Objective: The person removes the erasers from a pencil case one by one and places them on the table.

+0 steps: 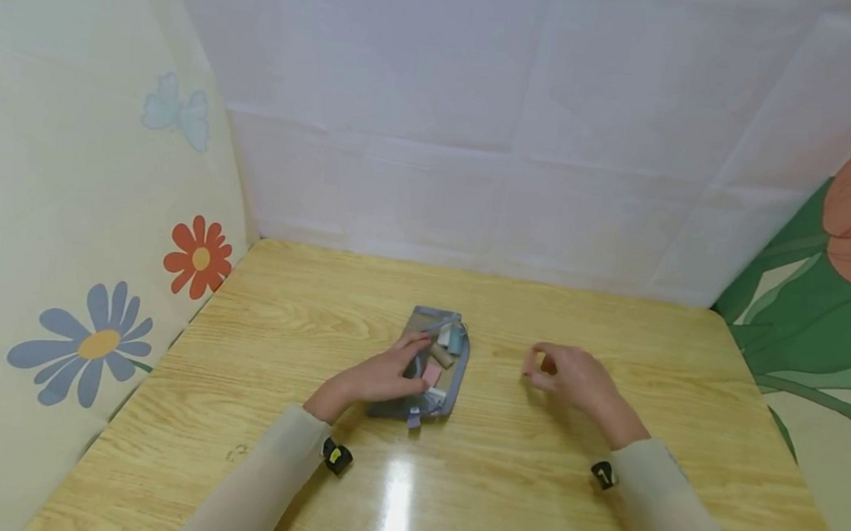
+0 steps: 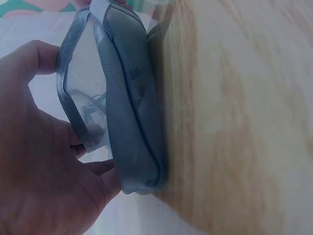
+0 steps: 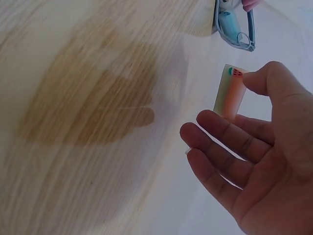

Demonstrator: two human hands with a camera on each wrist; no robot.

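Note:
A grey-blue zip pouch [image 1: 458,376] with mesh panels lies on the table, its top unzipped. My left hand [image 1: 387,372] rests over its left side, and in the left wrist view its thumb and fingers hold the edge of the mesh flap [image 2: 86,58]. Several small things show in the pouch: a pink piece [image 1: 432,373], a brownish roll [image 1: 442,355] and a teal one [image 1: 456,340]. To the right of the pouch, above the table, my right hand [image 1: 574,379] pinches a small orange-and-green rectangular block [image 3: 233,93] between thumb and fingers.
The wood-grain table [image 1: 513,489] reaches to a white cloth [image 1: 439,191] hung at the back. Flower-printed sheets stand along the left and right sides. A pull tab [image 1: 414,419] sticks out at the pouch's near end. Each wrist wears a small black device.

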